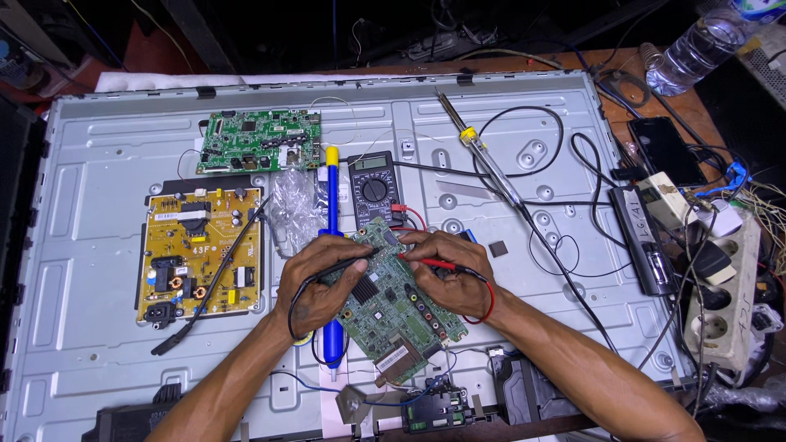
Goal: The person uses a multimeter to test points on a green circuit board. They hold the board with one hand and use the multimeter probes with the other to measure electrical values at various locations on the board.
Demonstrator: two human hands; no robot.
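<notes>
Nearest the camera, at the lower edge of the grey metal back panel point(98, 270) of a flat screen lying face down on the counter point(655, 98), a small dark module point(430, 409) sits among thin blue wires. Just above it a green circuit board point(393, 315) lies tilted on the panel, and both hands work on it. The left hand point(315, 282) is closed around a black probe point(348, 266) whose tip points at the board's upper middle, its black lead looping under the wrist. The right hand point(450, 266) pinches a red probe point(434, 263), tip also on the board, with the red lead curving round the wrist. A blue and yellow desoldering pump point(332, 245) lies under the left hand, running up and down the panel. Just beyond the board sits a black multimeter point(374, 188) with the leads plugged in. To the left lies a yellow power board point(203, 254), and above it a second green board point(260, 141). A crumpled clear bag point(295, 209) rests between them and the pump. To the right a soldering iron point(483, 155) lies slanted across the panel. Farther right are a white power strip point(725, 295), a dark phone point(667, 149), and a clear plastic bottle point(696, 49) at the far corner.
</notes>
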